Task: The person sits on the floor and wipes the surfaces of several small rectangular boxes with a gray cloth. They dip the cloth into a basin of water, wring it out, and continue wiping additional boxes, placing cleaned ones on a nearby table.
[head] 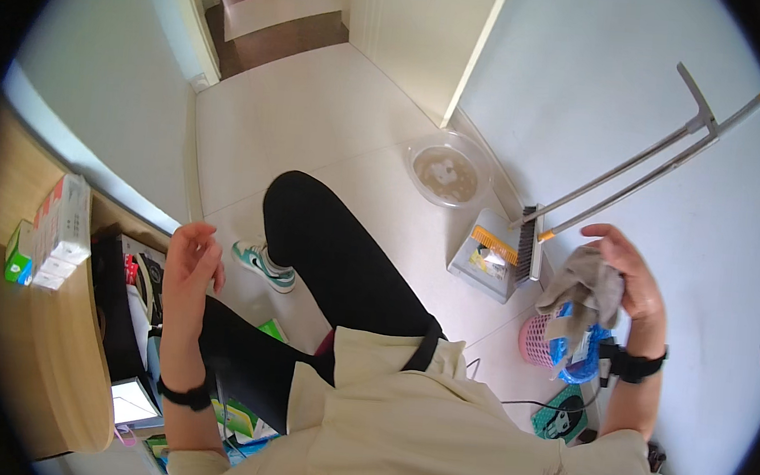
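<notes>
My right hand [630,278] holds a crumpled grey-brown cloth [585,284], which hangs down over a pink perforated plastic basket [535,340] with a blue plastic bag [582,367] at it. Nothing is in my left hand [194,263]; its fingers are apart and slightly curled, near the edge of the wooden desk. On the floor ahead stands a clear round basin [451,169] with murky brownish water and some foam. Beside it, a grey dustpan [477,279] and a broom [532,243] lean their long handles toward the wall.
A wooden desk [69,360] at the left bears tissue packs [64,233] and a green box [19,252]. Below are shelves with assorted items. A door [416,33] stands open beyond the basin. A cable [534,404] runs near a teal patterned item [562,412] at the lower right.
</notes>
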Motion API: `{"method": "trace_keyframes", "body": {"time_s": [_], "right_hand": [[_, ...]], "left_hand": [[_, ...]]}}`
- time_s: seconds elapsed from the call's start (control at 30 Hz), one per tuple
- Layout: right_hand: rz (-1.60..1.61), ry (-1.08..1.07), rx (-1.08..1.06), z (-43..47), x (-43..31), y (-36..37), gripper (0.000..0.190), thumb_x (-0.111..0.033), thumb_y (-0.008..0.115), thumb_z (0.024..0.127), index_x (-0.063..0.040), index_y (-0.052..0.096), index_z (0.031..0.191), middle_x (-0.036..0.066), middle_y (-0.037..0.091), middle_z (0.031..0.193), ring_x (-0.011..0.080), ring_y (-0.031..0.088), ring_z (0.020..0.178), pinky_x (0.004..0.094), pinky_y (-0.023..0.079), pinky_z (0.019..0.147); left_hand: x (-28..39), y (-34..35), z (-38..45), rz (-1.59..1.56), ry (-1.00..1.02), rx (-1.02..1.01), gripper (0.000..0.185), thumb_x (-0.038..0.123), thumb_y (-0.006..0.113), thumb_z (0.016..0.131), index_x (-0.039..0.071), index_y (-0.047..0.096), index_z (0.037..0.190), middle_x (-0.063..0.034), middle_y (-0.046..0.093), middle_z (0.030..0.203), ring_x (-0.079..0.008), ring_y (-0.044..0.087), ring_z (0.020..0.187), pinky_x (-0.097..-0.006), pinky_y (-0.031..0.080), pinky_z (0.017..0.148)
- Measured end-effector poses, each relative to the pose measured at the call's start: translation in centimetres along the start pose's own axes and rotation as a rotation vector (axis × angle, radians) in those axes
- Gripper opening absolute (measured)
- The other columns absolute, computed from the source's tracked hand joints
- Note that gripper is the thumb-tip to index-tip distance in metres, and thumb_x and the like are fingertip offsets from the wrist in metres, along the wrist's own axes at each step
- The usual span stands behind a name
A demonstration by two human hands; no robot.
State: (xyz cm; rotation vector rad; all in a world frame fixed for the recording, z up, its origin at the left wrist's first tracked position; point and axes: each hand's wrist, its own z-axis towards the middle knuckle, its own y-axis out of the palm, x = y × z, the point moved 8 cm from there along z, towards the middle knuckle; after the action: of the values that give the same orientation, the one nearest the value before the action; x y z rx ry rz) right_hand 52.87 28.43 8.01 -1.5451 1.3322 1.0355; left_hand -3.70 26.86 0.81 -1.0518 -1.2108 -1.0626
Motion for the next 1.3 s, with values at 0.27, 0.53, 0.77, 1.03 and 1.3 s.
{"method": "trace_keyframes", "body": {"time_s": [0.27, 0.53, 0.77, 1.03, 1.3], "right_hand": [[0.403, 0.026, -0.169, 23.6, 15.8, 1.1, 0.038, -0.022, 0.069, 0.097, -0.002, 0.06, 0.128, 0.006, 0.068, 0.104, 0.0159, 0.066, 0.095, 0.0291, 0.054, 0.084], [0.703, 0.208, 0.355, 45.2, 34.9, -0.5, 0.022, -0.031, 0.056, 0.105, -0.016, 0.06, 0.121, 0.002, 0.068, 0.1, 0.0183, 0.065, 0.088, 0.0378, 0.056, 0.07], [0.952, 0.317, 0.315, 51.2, 42.0, -1.2, 0.04, -0.038, 0.049, 0.107, -0.023, 0.044, 0.145, 0.005, 0.054, 0.139, 0.0287, 0.053, 0.125, 0.063, 0.047, 0.091], [-0.719, 0.161, 0.249, 54.3, 43.3, -3.4, 0.073, -0.015, 0.074, 0.085, -0.02, 0.043, 0.151, 0.014, 0.029, 0.163, 0.0353, 0.039, 0.142, 0.0496, 0.038, 0.114], [-1.285, 0.087, -0.14, 57.6, 43.7, 0.0, 0.059, -0.013, 0.069, 0.087, -0.021, 0.053, 0.143, 0.011, 0.049, 0.149, 0.0345, 0.049, 0.133, 0.051, 0.05, 0.098]], "left_hand": [[-7.4, 3.9, 12.3, 0.065, -0.197, -0.051, 0.022, 0.019, 0.06, 0.102, 0.004, 0.057, 0.117, -0.004, 0.057, 0.093, -0.0124, 0.059, 0.069, -0.0264, 0.047, 0.057], [-20.4, 11.9, 22.9, 0.056, -0.493, -0.177, 0.021, 0.021, 0.06, 0.102, 0.004, 0.058, 0.114, -0.0044, 0.059, 0.09, -0.0134, 0.061, 0.071, -0.0281, 0.052, 0.061], [-34.1, 24.5, 32.1, 0.028, -0.703, -0.341, 0.014, 0.019, 0.058, 0.103, 0.007, 0.059, 0.11, -0.0026, 0.06, 0.09, -0.0136, 0.061, 0.074, -0.0288, 0.053, 0.066], [-45.4, 39.4, 32.1, -0.298, -0.824, -0.471, 0.02, 0.016, 0.053, 0.106, 0.002, 0.057, 0.12, -0.0109, 0.066, 0.107, -0.0215, 0.067, 0.094, -0.0369, 0.058, 0.084], [-49.0, 49.2, 30.7, -0.348, -0.876, -0.532, 0.049, 0.024, 0.057, 0.105, -0.001, 0.041, 0.144, -0.0186, 0.047, 0.146, -0.0275, 0.046, 0.138, -0.0417, 0.04, 0.115]]}}
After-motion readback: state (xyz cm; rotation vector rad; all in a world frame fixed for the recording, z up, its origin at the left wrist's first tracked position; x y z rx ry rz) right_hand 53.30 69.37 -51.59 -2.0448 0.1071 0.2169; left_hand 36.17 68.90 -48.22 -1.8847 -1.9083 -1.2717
